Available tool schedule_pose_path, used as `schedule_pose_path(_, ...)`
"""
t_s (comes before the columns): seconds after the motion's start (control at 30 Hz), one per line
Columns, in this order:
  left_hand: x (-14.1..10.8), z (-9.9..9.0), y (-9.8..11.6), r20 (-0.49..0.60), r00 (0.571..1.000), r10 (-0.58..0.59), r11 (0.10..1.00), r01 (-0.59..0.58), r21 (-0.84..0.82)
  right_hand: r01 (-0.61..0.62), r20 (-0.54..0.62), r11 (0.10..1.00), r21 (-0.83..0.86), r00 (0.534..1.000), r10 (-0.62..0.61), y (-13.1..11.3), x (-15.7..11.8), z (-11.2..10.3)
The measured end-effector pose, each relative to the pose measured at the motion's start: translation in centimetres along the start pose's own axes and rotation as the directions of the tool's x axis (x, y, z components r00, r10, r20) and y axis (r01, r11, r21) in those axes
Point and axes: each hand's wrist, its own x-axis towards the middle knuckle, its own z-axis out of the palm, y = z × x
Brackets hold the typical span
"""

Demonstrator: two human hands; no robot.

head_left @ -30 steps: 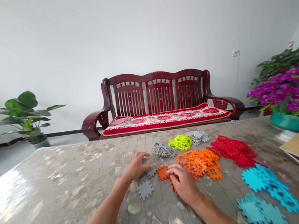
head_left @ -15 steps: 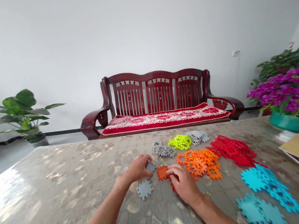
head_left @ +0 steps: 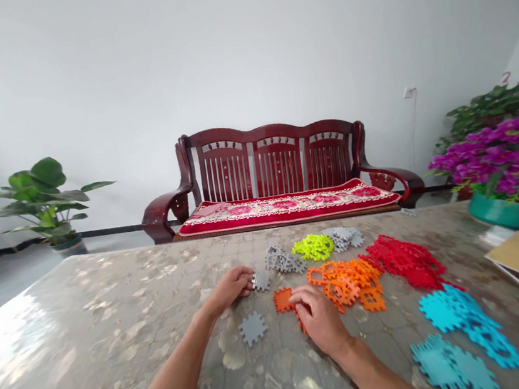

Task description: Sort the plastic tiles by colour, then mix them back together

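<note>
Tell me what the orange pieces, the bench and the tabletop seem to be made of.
Orange pieces: probably plastic, fairly matte; even colour, crisp toothed edges, though foam is possible.
Bench: likely varnished wood; dark red sheen, slatted back.
Tabletop: perhaps clear plastic over a print; bright glare, floral pattern, material uncertain.

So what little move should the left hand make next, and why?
Perhaps a gentle nudge of the small gray tile toward the gray pile: the left hand has its fingers at that tile's edge, and the pile, similar in color, lies just beyond it.
</note>
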Motion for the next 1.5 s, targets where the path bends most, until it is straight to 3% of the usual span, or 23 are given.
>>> schedule_pose_path(0.27,0.0,-0.2,-0.8,0.05,0.998,0.037,0.999,-0.038,0.026,-0.004,-0.007,1.0,0.006,1.0,0.004,0.0,0.0,0.1)
schedule_pose_path(0.43,0.5,0.2,-1.6,0.061,0.992,0.11,0.971,-0.12,0.205,0.001,0.0,1.0,0.007,1.0,-0.001,0.0,0.0,0.1)
schedule_pose_path(0.6,0.7,1.2,-1.4,0.029,0.981,0.193,0.88,-0.186,0.437,0.0,0.002,1.0,-0.002,1.0,0.0,-0.2,0.0,0.0)
schedule_pose_path(0.83,0.2,2.1,-0.7,-0.006,0.971,0.241,0.783,-0.191,0.593,0.01,0.006,1.0,0.0,1.0,-0.01,-0.1,0.1,-0.1)
schedule_pose_path(1.1,-0.5,3.0,-0.8,-0.03,0.932,0.361,0.734,-0.264,0.626,0.004,0.017,1.0,-0.004,1.0,-0.004,-0.1,0.1,0.0)
schedule_pose_path(1.3,0.5,3.8,-1.1,-0.128,0.94,0.315,0.861,-0.226,0.456,-0.002,0.019,1.0,0.002,1.0,0.002,-0.4,0.1,-0.2)
schedule_pose_path(1.5,0.7,2.4,-1.9,0.016,0.976,0.216,0.926,-0.21,0.313,0.012,0.026,1.0,0.003,1.0,-0.012,-0.2,0.1,-0.2)
